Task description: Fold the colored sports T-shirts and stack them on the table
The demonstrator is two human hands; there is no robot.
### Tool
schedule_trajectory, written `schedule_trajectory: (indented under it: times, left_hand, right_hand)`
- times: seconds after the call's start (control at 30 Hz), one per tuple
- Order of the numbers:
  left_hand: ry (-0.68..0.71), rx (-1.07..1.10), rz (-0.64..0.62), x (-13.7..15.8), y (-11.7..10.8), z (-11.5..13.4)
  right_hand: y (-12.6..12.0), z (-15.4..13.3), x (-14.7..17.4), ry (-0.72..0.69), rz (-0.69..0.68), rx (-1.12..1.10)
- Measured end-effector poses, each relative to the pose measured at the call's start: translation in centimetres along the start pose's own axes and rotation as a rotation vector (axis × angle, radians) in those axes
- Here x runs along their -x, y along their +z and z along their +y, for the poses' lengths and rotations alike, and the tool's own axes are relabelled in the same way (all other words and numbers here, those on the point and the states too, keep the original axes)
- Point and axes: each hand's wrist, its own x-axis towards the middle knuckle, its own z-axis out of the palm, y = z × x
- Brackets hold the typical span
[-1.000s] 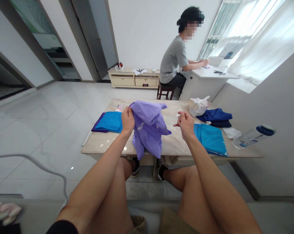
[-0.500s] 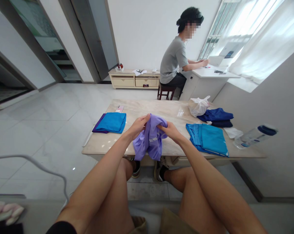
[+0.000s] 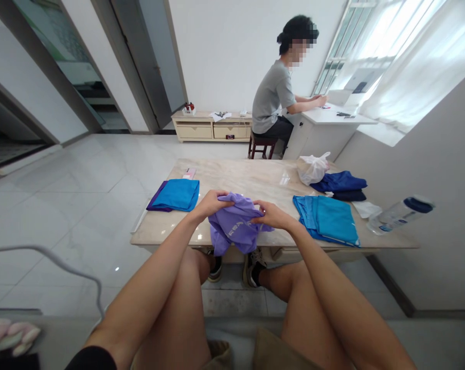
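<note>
A crumpled purple garment (image 3: 234, 226) with white lettering hangs over the near edge of the table (image 3: 251, 174). My left hand (image 3: 212, 203) is closed on its upper left part, fingers at the cloth's top edge. On the other side my right hand (image 3: 270, 214) pinches its right part, thumb and fingers bent around the fabric. The cloth between them is bunched, and its lower end droops past the tabletop. Left of my left hand lies a folded blue cloth (image 3: 177, 194) on a dark purple one (image 3: 155, 203). To the right rests a folded turquoise cloth (image 3: 336, 220).
At the table's right are a white plastic bag (image 3: 311, 168), dark blue clothing (image 3: 340, 181), a white paper (image 3: 365, 209) and a clear bottle (image 3: 400, 216) with a blue lid. A pink phone (image 3: 190, 173) lies back left. Another person (image 3: 273, 97) sits at a white desk (image 3: 336, 114).
My hands have moved apart and slightly lower. The purple garment is spread wider between them, with more of its white lettering showing.
</note>
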Motion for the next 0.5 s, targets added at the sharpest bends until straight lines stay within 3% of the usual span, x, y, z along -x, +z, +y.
schedule_trajectory:
  times: [0.13, 0.27, 0.43, 0.5]
  left_hand:
    - [0.132, -0.074, -0.012, 2.4, 0.2, 0.0]
    - [0.228, -0.19, -0.025, 4.7, -0.7, 3.5]
    - [0.443, -0.475, 0.267, 6.1, -4.5, 13.5]
    - [0.463, -0.528, 0.305, 7.1, -5.9, 17.2]
  right_hand:
    - [2.3, -1.7, 0.8, -0.104, -0.164, -0.068]
    - [2.9, -5.9, 1.5, -0.161, -0.104, -0.08]
    - [-3.0, -14.2, 2.1, -0.26, 0.16, -0.122]
    - [-5.8, -17.7, 2.3, -0.314, 0.231, -0.182]
